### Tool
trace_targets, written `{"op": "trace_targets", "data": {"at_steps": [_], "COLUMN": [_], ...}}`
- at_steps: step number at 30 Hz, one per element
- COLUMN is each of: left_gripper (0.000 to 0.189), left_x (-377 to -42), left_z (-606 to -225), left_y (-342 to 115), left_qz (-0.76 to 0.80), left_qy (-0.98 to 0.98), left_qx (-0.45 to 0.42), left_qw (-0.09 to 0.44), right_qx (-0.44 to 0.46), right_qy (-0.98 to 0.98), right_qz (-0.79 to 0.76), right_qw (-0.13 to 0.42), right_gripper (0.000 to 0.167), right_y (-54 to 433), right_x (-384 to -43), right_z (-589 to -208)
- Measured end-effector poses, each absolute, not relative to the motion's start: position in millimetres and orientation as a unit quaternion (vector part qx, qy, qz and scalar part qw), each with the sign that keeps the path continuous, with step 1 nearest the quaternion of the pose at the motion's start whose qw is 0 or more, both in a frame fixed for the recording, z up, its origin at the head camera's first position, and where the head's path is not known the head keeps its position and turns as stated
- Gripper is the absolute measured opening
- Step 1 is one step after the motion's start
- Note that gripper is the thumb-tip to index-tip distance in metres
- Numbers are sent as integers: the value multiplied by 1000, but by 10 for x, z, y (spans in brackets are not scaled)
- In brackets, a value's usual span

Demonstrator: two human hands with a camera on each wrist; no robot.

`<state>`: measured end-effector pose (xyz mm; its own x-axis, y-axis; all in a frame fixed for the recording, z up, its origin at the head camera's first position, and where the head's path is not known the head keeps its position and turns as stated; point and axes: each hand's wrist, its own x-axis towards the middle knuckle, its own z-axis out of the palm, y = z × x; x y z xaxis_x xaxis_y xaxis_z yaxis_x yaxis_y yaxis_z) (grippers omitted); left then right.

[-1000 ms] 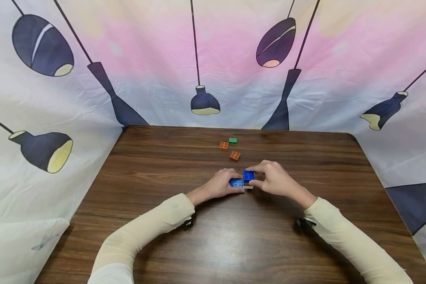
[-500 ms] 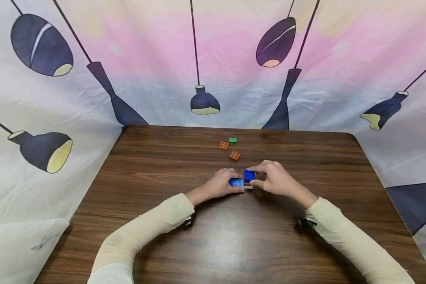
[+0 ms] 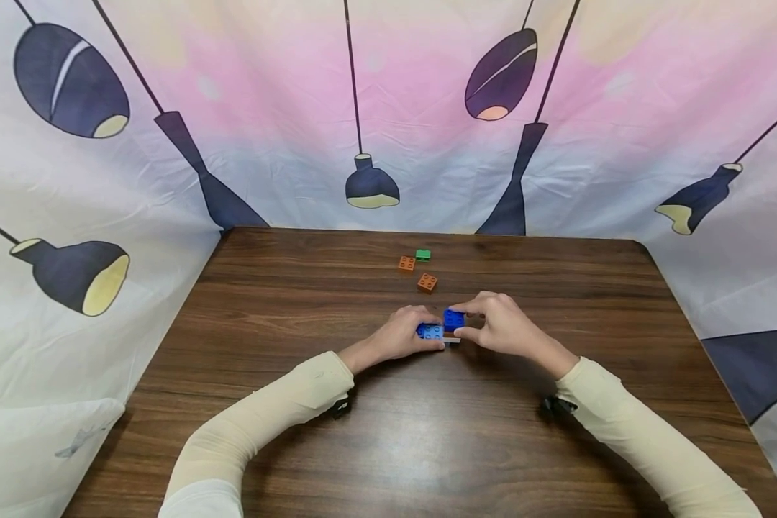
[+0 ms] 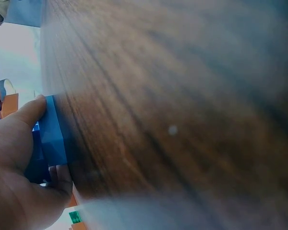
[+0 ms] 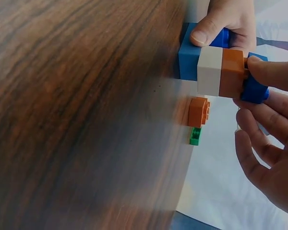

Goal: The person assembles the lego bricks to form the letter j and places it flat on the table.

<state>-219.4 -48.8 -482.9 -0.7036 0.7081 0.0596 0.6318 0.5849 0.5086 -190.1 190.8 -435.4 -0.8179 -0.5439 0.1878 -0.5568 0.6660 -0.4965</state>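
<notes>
In the head view my left hand [image 3: 398, 334] holds a light blue base brick [image 3: 433, 332] on the table, thumb on the near side and fingers on the far side. A darker blue brick [image 5: 222, 38] sits on that base, partly behind the left hand. Beside it rise a white brick [image 5: 210, 72] and an orange brick [image 5: 232, 73], stacked on the base. My right hand [image 3: 501, 327] pinches a dark blue brick [image 3: 454, 319] over the orange one. Orange studs show in a narrow gap between these two in the right wrist view.
Toward the back of the wooden table [image 3: 298, 302] lie two loose orange bricks, one nearer [image 3: 427, 283] and one farther [image 3: 406, 263]. A green brick [image 3: 423, 255] lies next to the farther one. A printed cloth [image 3: 285, 173] hangs behind the table.
The dark blue brick in my right hand has shifted very slightly; a strip of orange visible under it half a second ago is now mostly covered. My left hand keeps its hold.
</notes>
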Motion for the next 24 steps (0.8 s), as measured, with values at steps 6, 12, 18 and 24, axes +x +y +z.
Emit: {"op": "trace_targets", "data": {"at_steps": [6, 12, 18, 24], "left_gripper": [45, 47, 47, 47], "left_x": [-2203, -2232, -2239, -2215], "left_z": [-4847, -4841, -4832, -4810], "left_y": [-487, -485, -483, -486], "left_qz": [256, 257, 255, 255], "left_qy": [885, 884, 884, 886], "left_qx": [382, 385, 384, 377], "left_qw": [71, 67, 75, 83], "right_qx": [308, 322, 322, 306], "right_qy": [-913, -913, -910, -911], "right_qz": [266, 247, 262, 278], "right_qw": [20, 48, 22, -1], "right_gripper": [40, 40, 40, 41], "right_y": [1918, 1900, 1915, 1916], "right_x": [-1895, -1899, -1951, -1953], "right_z": [-4388, -4390, -4367, -4361]}}
